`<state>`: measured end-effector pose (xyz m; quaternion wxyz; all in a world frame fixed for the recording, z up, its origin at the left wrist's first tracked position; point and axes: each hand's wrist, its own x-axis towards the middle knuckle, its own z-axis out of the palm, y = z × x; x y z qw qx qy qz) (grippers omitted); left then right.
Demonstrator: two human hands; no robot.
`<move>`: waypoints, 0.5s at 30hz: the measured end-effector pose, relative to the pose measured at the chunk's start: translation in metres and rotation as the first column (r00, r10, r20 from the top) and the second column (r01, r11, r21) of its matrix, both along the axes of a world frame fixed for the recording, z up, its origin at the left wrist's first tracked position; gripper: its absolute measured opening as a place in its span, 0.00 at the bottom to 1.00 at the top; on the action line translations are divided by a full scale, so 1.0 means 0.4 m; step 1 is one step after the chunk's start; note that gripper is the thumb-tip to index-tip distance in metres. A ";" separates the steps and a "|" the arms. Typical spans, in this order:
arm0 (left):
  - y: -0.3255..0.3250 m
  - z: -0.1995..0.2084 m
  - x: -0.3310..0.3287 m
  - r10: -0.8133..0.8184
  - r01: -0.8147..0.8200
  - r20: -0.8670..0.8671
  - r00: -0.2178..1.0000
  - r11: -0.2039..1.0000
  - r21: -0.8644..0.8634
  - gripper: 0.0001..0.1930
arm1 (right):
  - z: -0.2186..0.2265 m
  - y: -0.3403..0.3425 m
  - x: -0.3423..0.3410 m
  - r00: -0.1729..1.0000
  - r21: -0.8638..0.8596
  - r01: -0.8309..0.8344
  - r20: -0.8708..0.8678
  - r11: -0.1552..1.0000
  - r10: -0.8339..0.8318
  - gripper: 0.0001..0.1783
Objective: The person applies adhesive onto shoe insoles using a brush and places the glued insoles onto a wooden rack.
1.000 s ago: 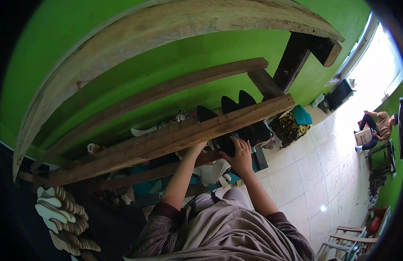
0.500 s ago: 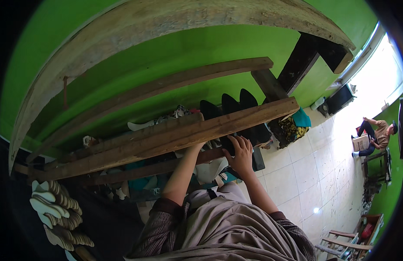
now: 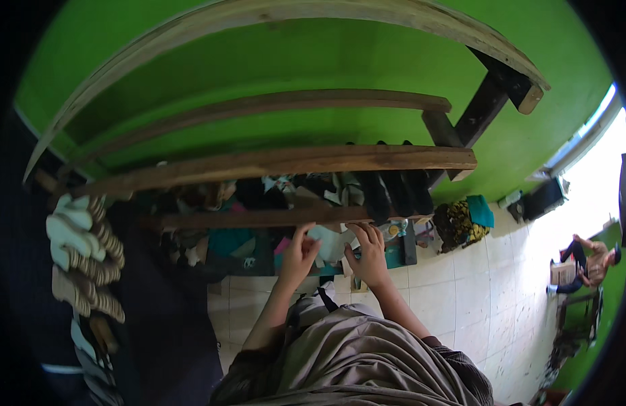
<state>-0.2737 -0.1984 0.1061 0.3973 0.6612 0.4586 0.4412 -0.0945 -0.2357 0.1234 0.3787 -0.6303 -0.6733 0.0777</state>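
My left hand (image 3: pixel 299 258) is raised just below a lower wooden rail (image 3: pixel 252 218), its thumb and fingers apart with nothing seen between them. To its right, my right hand (image 3: pixel 369 257) has its thumb spread from the fingers. Those fingertips reach the same rail, under the leftmost of several black, narrow, shoe-shaped pieces (image 3: pixel 402 191); whether they touch it I cannot tell. The pieces stand in a row, leaning between this rail and a higher front rail (image 3: pixel 279 162). A whitish sheet-like piece (image 3: pixel 330 242) lies below, between my hands.
Pale sole-shaped pieces (image 3: pixel 73 230) hang in stacks at the left. Under the rack, a low table holds mixed scraps and a teal cloth (image 3: pixel 230 242). A patterned bundle (image 3: pixel 455 223) lies on the tiled floor. A person (image 3: pixel 593 264) sits far right. A long beam (image 3: pixel 313 9) crosses above.
My left hand has come down from behind the front rail and now shows fully. My right hand has dropped slightly off the black pieces. The view has shifted, so the rack looks more level.
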 end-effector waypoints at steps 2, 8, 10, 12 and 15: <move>-0.123 -0.050 -0.103 0.086 -0.074 0.071 0.994 0.983 -0.167 0.16 | 0.003 -0.039 -0.064 0.994 -0.022 -0.110 -0.021 0.994 0.110 0.26; -0.511 -0.110 -0.324 0.419 -0.422 -0.065 0.906 0.879 -0.223 0.11 | -0.055 -0.208 -0.249 0.904 -0.020 -0.426 -0.036 0.904 0.425 0.26; -0.636 -0.118 -0.389 0.476 -0.489 -0.112 0.872 0.841 -0.232 0.12 | -0.081 -0.278 -0.333 0.880 -0.121 -0.475 -0.044 0.872 0.473 0.27; -0.716 -0.097 -0.436 0.536 -0.553 -0.136 0.833 0.798 -0.240 0.14 | -0.080 -0.347 -0.409 0.797 -0.126 -0.604 -0.093 0.787 0.597 0.27; -0.838 -0.054 -0.490 0.698 -0.688 -0.019 0.716 0.701 -0.185 0.18 | -0.058 -0.434 -0.528 0.645 -0.148 -0.763 -0.136 0.629 0.752 0.28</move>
